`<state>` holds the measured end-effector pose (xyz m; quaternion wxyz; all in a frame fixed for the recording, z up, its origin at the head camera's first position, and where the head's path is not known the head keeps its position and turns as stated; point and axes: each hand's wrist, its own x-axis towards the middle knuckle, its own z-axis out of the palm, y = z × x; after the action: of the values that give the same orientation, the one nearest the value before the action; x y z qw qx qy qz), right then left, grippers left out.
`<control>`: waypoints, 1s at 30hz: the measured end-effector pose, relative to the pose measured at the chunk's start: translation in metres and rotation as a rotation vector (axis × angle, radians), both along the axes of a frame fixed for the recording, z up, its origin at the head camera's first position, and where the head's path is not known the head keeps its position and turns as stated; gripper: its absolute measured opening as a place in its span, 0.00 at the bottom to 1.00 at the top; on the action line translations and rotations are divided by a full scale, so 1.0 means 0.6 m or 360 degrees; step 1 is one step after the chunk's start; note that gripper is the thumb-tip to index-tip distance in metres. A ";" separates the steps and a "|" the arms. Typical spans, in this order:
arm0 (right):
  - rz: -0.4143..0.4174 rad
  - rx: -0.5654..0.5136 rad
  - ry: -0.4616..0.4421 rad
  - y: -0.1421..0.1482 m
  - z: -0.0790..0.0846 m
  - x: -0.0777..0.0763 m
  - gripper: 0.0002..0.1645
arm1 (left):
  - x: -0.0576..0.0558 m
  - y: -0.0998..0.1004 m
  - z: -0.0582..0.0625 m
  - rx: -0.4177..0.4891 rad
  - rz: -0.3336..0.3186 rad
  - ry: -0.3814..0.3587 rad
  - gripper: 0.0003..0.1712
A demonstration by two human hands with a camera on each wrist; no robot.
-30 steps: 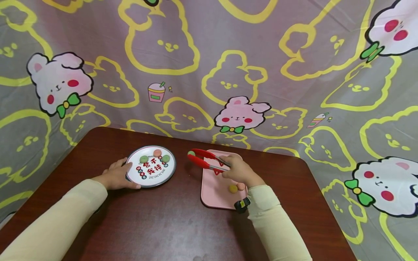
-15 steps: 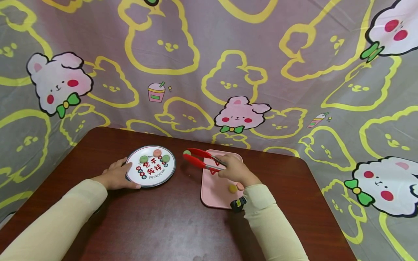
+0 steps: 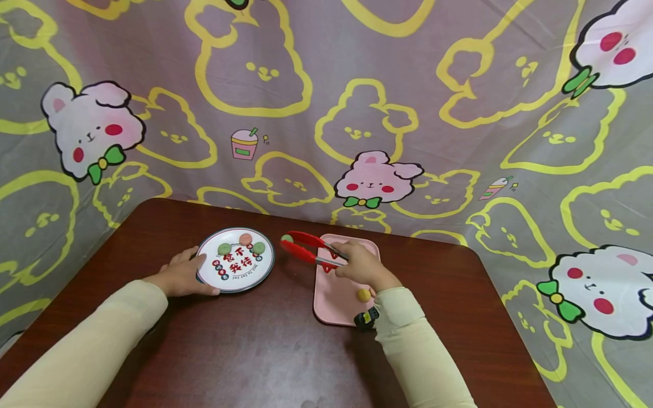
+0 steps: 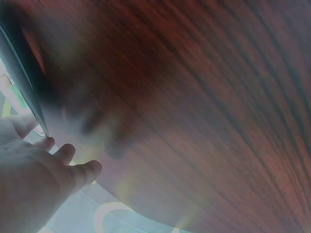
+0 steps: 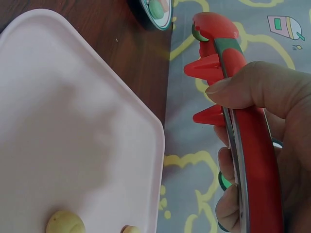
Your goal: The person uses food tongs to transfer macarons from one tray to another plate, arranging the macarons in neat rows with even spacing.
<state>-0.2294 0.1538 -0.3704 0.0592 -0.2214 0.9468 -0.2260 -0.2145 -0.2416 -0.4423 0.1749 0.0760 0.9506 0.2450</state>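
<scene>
Free table [image 3: 270, 334] between hands, body side. Plate [image 3: 265, 262] blocks left hand's [image 3: 181, 276] inner side; tongs [image 3: 306, 256] from right hand [image 3: 363, 265] cross gap; tray [image 3: 331, 297] below.

The desk [image 3: 255, 351] has a dark red-brown, wood-grained top with rounded far corners. Behind it and along both its sides hangs a creased grey-mauve cloth [image 3: 336, 56] printed with yellow outlines [image 3: 260, 111], pale rabbits [image 3: 94, 133] and pink cups [image 3: 245, 145]. Soft light leaves a pale sheen [image 3: 301, 334] on the desk's near half.
</scene>
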 end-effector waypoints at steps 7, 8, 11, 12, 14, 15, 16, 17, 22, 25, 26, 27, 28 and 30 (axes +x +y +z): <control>-0.0010 -0.0013 -0.0023 -0.009 -0.006 -0.002 0.36 | 0.000 -0.001 -0.002 0.0004 -0.0004 0.0013 0.69; -0.0019 -0.0006 -0.0032 -0.011 -0.006 -0.002 0.36 | 0.000 -0.001 -0.002 0.0006 -0.0006 0.0015 0.69; -0.0026 0.0011 -0.0051 -0.015 -0.005 -0.001 0.35 | 0.001 0.000 0.000 0.0016 -0.0002 0.0010 0.69; -0.0022 0.0014 -0.0056 -0.017 -0.005 -0.001 0.35 | 0.001 0.000 0.000 0.0019 -0.0001 0.0007 0.69; -0.0011 0.0015 -0.0055 -0.019 -0.006 -0.001 0.35 | 0.001 0.000 0.001 0.0020 0.0002 0.0001 0.69; 0.0003 0.0014 -0.0050 -0.020 -0.006 -0.001 0.34 | 0.001 0.000 0.001 0.0022 0.0004 -0.0002 0.70; 0.0019 0.0013 -0.0043 -0.021 -0.006 -0.002 0.34 | 0.001 0.001 0.001 0.0022 0.0004 -0.0004 0.69; 0.0031 0.0010 -0.0039 -0.022 -0.007 -0.002 0.34 | 0.001 0.001 0.002 0.0022 0.0003 -0.0004 0.69; 0.0052 0.0015 -0.0024 -0.027 -0.008 -0.003 0.33 | 0.001 0.001 0.002 0.0023 0.0009 -0.0010 0.69; 0.0048 0.0023 -0.0030 -0.031 -0.010 -0.004 0.33 | 0.000 0.000 0.000 0.0016 0.0016 -0.0015 0.70; 0.0043 0.0023 -0.0035 -0.033 -0.011 -0.004 0.34 | 0.000 0.000 -0.001 0.0013 0.0016 -0.0015 0.70; 0.0043 0.0019 -0.0042 -0.034 -0.012 -0.005 0.34 | -0.001 0.000 -0.002 0.0011 0.0016 -0.0013 0.70; 0.0041 0.0016 -0.0048 -0.035 -0.012 -0.005 0.34 | -0.001 0.000 -0.004 0.0008 0.0015 -0.0013 0.70; 0.0048 0.0011 -0.0053 -0.038 -0.012 -0.005 0.33 | -0.002 0.000 -0.004 0.0008 0.0016 -0.0012 0.70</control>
<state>-0.2324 0.1309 -0.3778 0.0791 -0.2318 0.9430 -0.2254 -0.2156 -0.2418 -0.4450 0.1771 0.0708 0.9497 0.2484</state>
